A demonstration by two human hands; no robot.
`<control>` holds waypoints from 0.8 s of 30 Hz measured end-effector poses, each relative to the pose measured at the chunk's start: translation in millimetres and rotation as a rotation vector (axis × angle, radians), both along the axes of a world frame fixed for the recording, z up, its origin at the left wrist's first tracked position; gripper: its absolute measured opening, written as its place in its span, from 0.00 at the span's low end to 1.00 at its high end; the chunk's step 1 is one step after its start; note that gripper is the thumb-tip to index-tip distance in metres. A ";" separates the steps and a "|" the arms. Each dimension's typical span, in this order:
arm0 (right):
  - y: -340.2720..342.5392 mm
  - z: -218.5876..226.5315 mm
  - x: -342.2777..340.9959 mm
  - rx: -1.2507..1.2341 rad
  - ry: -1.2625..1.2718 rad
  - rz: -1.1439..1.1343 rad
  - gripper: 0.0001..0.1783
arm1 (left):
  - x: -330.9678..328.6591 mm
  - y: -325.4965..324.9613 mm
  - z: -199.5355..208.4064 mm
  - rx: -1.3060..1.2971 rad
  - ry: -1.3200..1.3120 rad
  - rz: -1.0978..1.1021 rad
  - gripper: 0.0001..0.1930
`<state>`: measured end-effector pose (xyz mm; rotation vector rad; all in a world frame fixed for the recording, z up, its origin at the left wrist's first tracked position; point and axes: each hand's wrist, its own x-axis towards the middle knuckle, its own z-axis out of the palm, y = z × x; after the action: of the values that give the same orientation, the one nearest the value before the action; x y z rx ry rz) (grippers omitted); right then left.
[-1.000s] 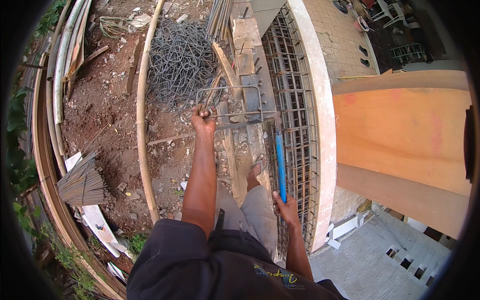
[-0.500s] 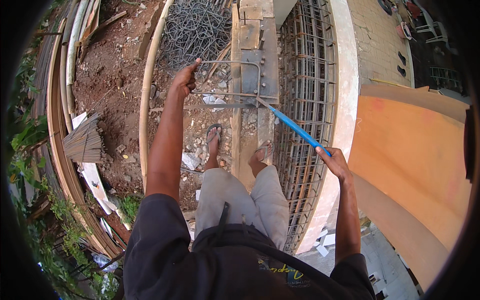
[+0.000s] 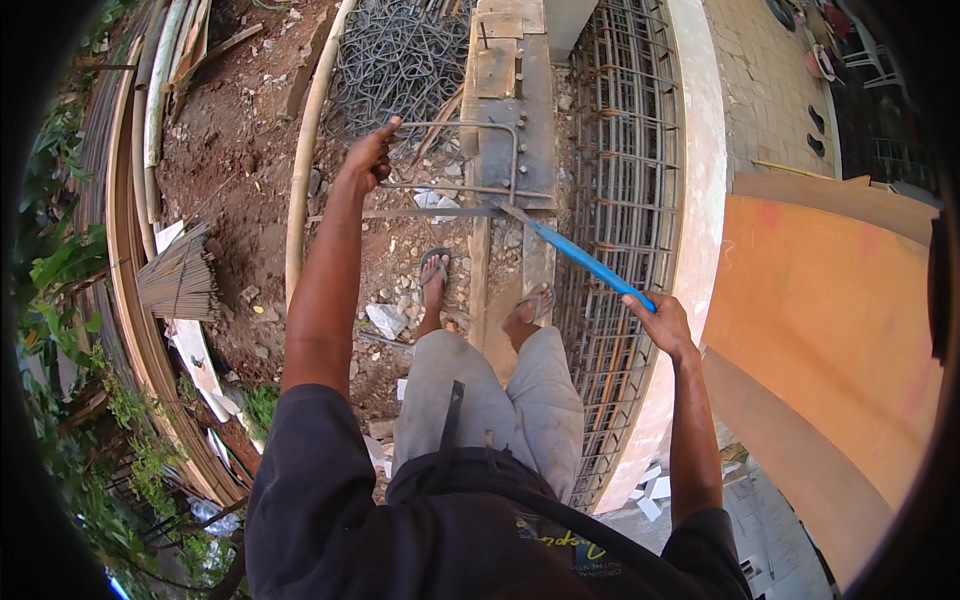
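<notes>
Left hand (image 3: pixel 368 158) out at full reach, fingers curled around the free end of the bent steel rod (image 3: pixel 455 125), which loops over the wooden bench (image 3: pixel 500 110) into a squared hook. Right hand (image 3: pixel 662 322) is wrapped tight on the low end of the blue-handled bending lever (image 3: pixel 585 262), whose tip meets the rod at the bench's near edge. Both sandalled feet (image 3: pixel 434 272) stand by the plank. The rebar cage (image 3: pixel 625 150) runs close on the right against the pale curved wall (image 3: pixel 700 200); open dirt lies left, edged by a long pale pipe (image 3: pixel 305 170).
</notes>
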<state>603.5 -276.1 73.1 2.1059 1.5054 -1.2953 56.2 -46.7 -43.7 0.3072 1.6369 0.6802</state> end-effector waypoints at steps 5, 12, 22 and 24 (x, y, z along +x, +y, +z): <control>-2.5 5.7 -8.0 0.029 -0.058 -0.062 0.40 | 12.6 17.2 -15.4 0.577 0.553 -0.591 0.37; -23.9 1.3 -28.9 0.143 -0.178 -0.310 0.40 | 65.9 42.2 36.9 0.417 0.752 -1.232 0.39; -141.2 -45.1 -183.3 0.276 -0.207 -0.730 0.37 | 54.9 54.4 -5.8 0.580 0.582 -1.115 0.38; -129.1 -19.1 -172.9 0.196 -0.163 -0.774 0.37 | 60.2 51.7 -0.3 0.551 0.547 -1.125 0.39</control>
<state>430.6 -405.2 54.1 2.9986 0.7777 -1.1530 116.4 5.0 -44.1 1.7708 1.4143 0.1354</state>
